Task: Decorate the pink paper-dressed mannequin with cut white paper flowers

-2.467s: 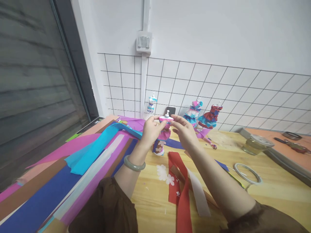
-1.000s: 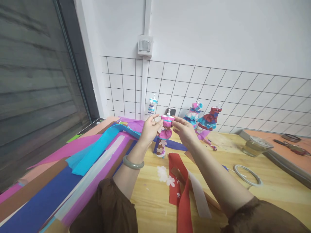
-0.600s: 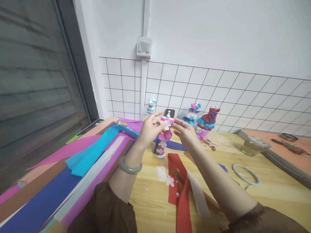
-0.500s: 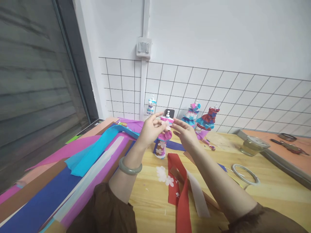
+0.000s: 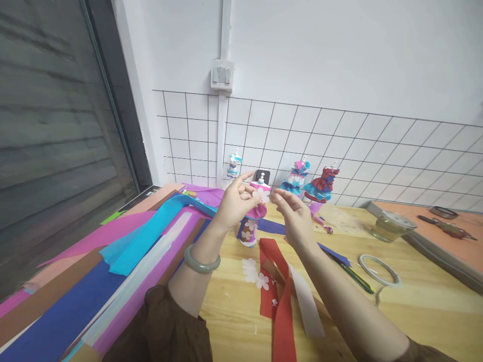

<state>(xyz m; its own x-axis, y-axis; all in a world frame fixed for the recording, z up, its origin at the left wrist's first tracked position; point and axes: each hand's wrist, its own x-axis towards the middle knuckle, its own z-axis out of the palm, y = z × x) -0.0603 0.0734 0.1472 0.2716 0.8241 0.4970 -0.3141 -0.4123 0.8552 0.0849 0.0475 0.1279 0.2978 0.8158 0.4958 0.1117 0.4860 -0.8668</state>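
My left hand pinches a pale pink paper flower between thumb and fingers. The flower is in front of a small dress-form figure with a white knobbed top, a pink bodice and ruffle, and a brown lower part with pale flowers on it. Whether my left hand also grips the figure is hidden. My right hand is just right of the flower, apart from the figure, thumb and index finger pressed together; anything between them is too small to make out. Loose pale flowers lie on the table below.
Red crepe strips lie between my forearms. Coloured crepe sheets cover the left side. Several dressed figures stand at the wall. On the right are a green cutter, a tape roll and a glass cup.
My right hand has drawn back from the figure, lower and to the right, and its fingers have closed together. More of the flower and the green cutter show. The left hand has hardly moved.
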